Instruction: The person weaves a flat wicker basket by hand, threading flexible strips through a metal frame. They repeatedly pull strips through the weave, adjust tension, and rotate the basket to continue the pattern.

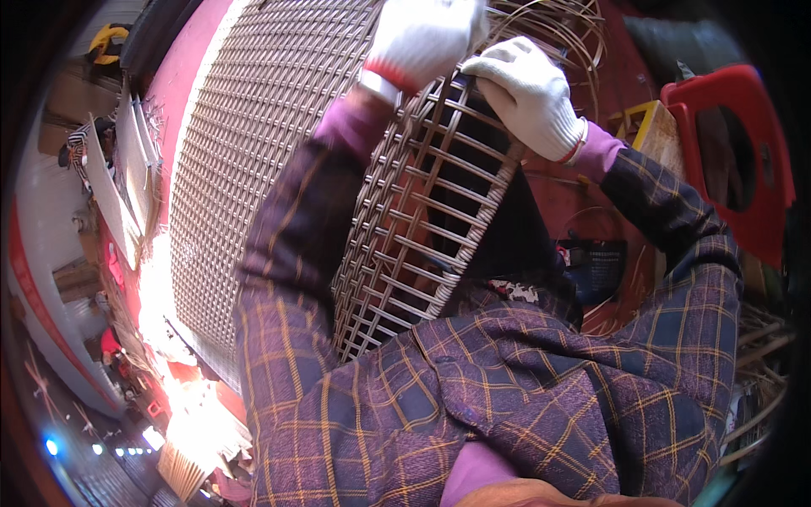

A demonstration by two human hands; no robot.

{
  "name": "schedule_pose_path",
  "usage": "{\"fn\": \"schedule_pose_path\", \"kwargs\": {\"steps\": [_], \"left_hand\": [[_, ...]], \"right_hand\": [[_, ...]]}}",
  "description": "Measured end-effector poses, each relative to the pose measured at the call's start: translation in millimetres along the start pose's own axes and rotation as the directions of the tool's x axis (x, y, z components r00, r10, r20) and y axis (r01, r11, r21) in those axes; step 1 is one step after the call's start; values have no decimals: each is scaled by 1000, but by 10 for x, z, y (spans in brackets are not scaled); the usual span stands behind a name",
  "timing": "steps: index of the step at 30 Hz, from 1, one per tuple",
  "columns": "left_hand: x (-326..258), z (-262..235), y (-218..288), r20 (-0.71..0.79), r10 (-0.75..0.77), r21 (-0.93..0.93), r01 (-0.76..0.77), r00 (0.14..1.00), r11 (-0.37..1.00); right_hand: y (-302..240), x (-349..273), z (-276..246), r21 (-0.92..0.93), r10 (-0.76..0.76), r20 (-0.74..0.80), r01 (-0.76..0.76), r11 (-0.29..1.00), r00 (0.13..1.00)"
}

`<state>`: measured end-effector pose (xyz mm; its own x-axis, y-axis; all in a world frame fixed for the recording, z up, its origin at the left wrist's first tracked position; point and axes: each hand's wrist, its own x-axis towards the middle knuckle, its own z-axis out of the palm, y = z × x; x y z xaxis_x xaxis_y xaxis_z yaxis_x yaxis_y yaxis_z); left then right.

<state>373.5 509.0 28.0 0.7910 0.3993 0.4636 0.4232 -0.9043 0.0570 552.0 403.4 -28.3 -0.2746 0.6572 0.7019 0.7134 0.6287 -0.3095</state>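
Observation:
A large grey-brown wicker piece leans across my lap, tightly woven at left. Its nearer right side is an open lattice of thin rods, ending at a bar wrapped in strand. My left hand, in a white knitted glove with a red cuff, is closed over the far part of the weave, slightly blurred. What it holds is hidden. My right hand, gloved alike, bends its fingers together at the lattice's far corner, where a flat brown strand runs up between both hands. The fingertips' grip is partly hidden.
Loose coils of wicker strand lie beyond my right hand. At right stand a red plastic chair or stool and a yellow-edged wooden box. Pale flat boards lean at left, near sunlit cardboard.

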Motion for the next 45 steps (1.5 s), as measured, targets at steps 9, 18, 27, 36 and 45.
{"fn": "schedule_pose_path", "kwargs": {"steps": [9,18,27,36,45], "left_hand": [[-61,-44,-261,167,241,-360,-169,956,918],[-832,-450,192,123,-456,-531,447,881,720],[-1184,-442,427,-114,-65,-31,62,991,998],[-953,-74,446,-132,58,-64,-67,990,996],[-1063,-291,325,341,-225,-431,364,913,825]], "right_hand": [[24,20,47,-12,-15,25,15,1000,1000],[-7,213,17,-29,137,445,-139,990,885],[518,573,232,387,-110,774,-328,862,624],[781,455,172,262,66,962,-963,57,265],[555,646,54,125,236,943,-908,400,234]]}}
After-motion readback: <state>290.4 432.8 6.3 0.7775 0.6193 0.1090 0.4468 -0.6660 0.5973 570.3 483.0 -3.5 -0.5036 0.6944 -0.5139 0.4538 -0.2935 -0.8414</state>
